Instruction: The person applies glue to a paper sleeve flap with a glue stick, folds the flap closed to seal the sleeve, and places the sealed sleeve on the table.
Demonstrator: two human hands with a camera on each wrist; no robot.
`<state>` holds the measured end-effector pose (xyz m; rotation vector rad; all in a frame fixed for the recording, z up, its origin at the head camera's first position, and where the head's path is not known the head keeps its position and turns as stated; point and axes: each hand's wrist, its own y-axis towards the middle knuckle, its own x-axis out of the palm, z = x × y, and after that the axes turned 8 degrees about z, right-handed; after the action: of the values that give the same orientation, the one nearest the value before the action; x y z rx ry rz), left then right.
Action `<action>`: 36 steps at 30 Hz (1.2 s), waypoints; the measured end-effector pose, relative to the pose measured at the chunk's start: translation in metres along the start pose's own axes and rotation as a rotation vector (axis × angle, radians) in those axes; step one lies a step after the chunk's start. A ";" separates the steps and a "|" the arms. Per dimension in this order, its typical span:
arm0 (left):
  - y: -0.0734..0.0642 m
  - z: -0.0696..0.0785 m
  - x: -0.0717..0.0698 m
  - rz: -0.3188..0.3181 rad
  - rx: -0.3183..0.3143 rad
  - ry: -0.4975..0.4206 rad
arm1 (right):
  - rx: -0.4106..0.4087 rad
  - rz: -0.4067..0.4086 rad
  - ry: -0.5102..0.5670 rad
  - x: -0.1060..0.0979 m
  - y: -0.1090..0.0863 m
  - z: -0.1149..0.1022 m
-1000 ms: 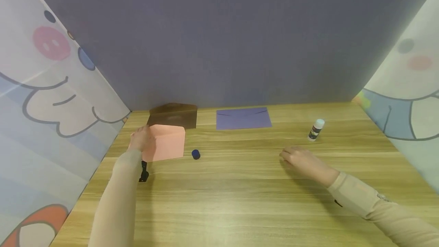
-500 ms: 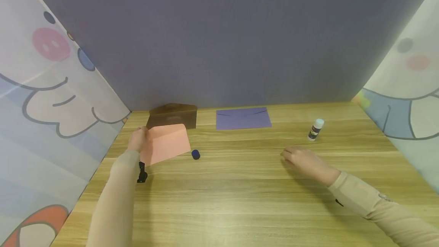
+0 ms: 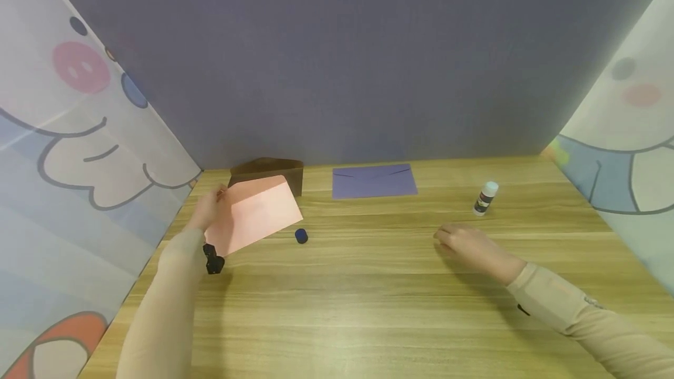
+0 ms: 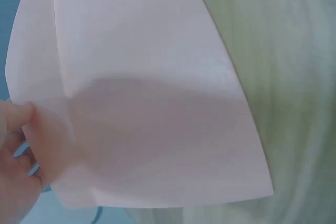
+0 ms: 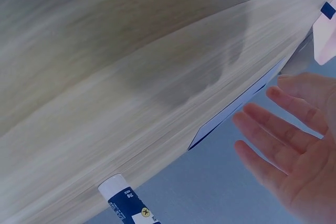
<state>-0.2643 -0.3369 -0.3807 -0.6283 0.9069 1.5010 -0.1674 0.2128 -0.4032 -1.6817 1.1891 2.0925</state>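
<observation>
My left hand [image 3: 207,209] pinches a pink envelope [image 3: 258,215] by its left edge near the flap, thumb on top as the left wrist view shows. The envelope's flap is unfolded, and its body is tilted over the table, covering part of a brown envelope [image 3: 292,177] behind. Just off its lower right corner stands a small dark blue cap [image 3: 301,235]. My right hand [image 3: 468,244] holds nothing; in the right wrist view its fingers [image 5: 273,140] are loosely bent and spread. Beyond it is a glue stick [image 3: 485,198] with a pale cap and dark label.
A purple envelope [image 3: 374,182] lies flat at the back middle of the wooden table [image 3: 358,285]. A grey panel [image 3: 358,63] rises along the back edge. Printed cartoon curtains stand at both sides.
My left hand has lifted the pink envelope off the table, and the envelope has turned, its right end swinging up and to the right. The right hand has stayed nearly still.
</observation>
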 end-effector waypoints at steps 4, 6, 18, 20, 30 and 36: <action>0.004 0.008 -0.003 0.078 0.024 -0.081 | 0.005 0.005 0.019 0.000 0.000 0.000; 0.006 0.013 -0.003 0.123 0.047 -0.105 | 0.013 -0.002 0.025 -0.001 0.000 0.001; 0.018 0.065 0.003 0.312 0.070 -0.133 | 0.061 -0.019 0.047 -0.002 -0.001 0.004; 0.019 0.075 0.004 0.305 0.060 -0.145 | 0.067 -0.019 0.050 -0.003 0.000 0.004; 0.018 0.127 0.014 0.174 0.031 -0.251 | 0.051 0.033 0.044 -0.006 0.000 0.007; 0.014 0.158 0.024 0.088 0.096 -0.281 | 0.026 0.081 0.039 -0.011 0.002 0.009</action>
<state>-0.2626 -0.1919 -0.3111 -0.3005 0.7915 1.5676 -0.1713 0.2212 -0.3918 -1.6972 1.3110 2.0898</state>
